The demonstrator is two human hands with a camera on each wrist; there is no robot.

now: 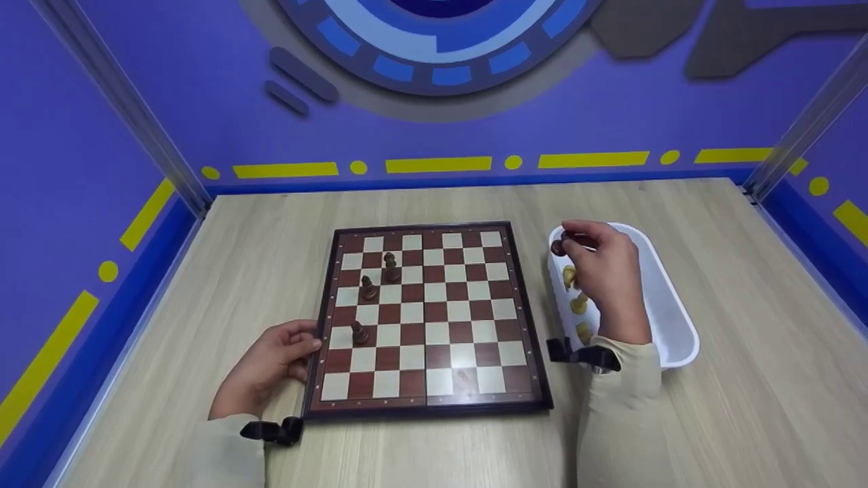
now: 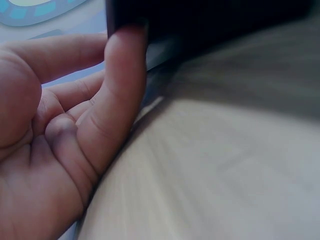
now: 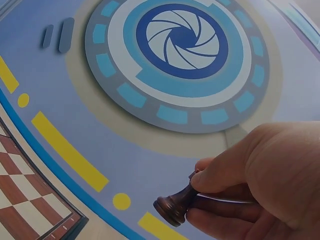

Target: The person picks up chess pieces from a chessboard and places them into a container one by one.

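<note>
A dark brown chess piece [image 3: 175, 205] is pinched by its upper part between the thumb and fingers of my right hand [image 1: 607, 271]; its round base points left. This hand is over the left side of a white plastic tray [image 1: 668, 291]. Several pale yellow chess pieces [image 1: 578, 303] lie along the tray's left wall, partly covered by the hand. My left hand [image 1: 274, 359] grips the left edge of the chessboard [image 1: 472, 352], thumb at the rim. On the board's left half stand three dark pieces: one near the back [image 1: 391, 270], another [image 1: 368, 290] and a nearer one [image 1: 359, 333].
The board and tray rest on a light wooden table [image 1: 475, 454], with a narrow strip of tabletop between them. Blue panels [image 1: 434, 135] with yellow markings rise at the back and both sides.
</note>
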